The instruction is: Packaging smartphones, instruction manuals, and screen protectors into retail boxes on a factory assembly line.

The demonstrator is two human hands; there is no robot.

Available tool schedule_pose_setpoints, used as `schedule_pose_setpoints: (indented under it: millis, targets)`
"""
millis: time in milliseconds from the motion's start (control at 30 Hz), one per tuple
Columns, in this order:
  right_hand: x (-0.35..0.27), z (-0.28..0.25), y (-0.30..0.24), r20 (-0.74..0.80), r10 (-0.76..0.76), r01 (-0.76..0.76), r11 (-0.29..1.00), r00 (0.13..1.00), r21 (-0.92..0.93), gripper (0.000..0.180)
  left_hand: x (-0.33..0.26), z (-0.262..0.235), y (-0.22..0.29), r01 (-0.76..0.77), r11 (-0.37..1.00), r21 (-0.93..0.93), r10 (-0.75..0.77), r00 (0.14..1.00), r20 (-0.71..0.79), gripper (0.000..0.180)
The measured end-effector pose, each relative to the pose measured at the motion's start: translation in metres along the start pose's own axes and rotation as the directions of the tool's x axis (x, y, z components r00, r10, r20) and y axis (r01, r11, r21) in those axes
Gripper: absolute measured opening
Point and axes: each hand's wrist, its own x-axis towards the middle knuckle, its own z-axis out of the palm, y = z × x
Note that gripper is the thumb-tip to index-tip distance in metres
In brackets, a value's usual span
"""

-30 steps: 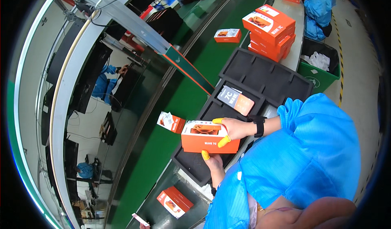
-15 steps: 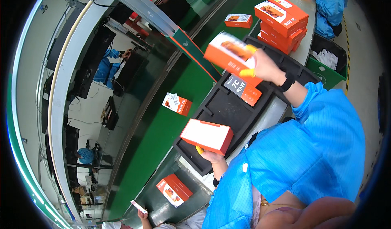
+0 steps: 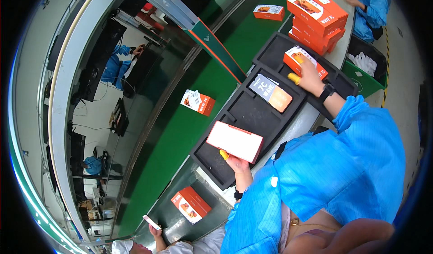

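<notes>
My left hand [image 3: 234,161] holds the open bottom half of an orange box [image 3: 235,141], white inside, above the near end of a black foam tray [image 3: 246,114]. My right hand [image 3: 309,75], with yellow finger cots and a black wristband, rests on an orange box lid [image 3: 301,60] lying in the tray's far section. A flat orange and grey packet [image 3: 271,92] lies in the tray between the two hands.
A stack of orange boxes [image 3: 318,14] stands beyond the tray. Single orange boxes [image 3: 198,102] [image 3: 269,12] [image 3: 190,204] ride the green conveyor belt [image 3: 180,132]. A green bin [image 3: 363,69] sits to the right. Other people's hands [image 3: 155,230] [image 3: 356,1] work nearby.
The box was in both hands, then came apart. My right hand carried the lid up and away, then set it down in the far tray section. My left hand kept the bottom half.
</notes>
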Motion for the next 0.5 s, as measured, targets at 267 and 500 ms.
schedule_pose_setpoints:
  millis: [267,500]
  targets:
    - [-0.037,0.051,-0.060,0.375,0.042,0.062,0.964,0.926,-0.259,0.034,-0.001,0.000,-0.002,0.025,0.996,0.083,-0.019,0.997,-0.070,0.051]
    - [-0.032,0.037,-0.068,0.316,0.081,-0.072,0.997,0.945,-0.041,0.033,0.005,-0.012,-0.003,0.034,0.992,0.124,-0.019,0.993,-0.118,0.049]
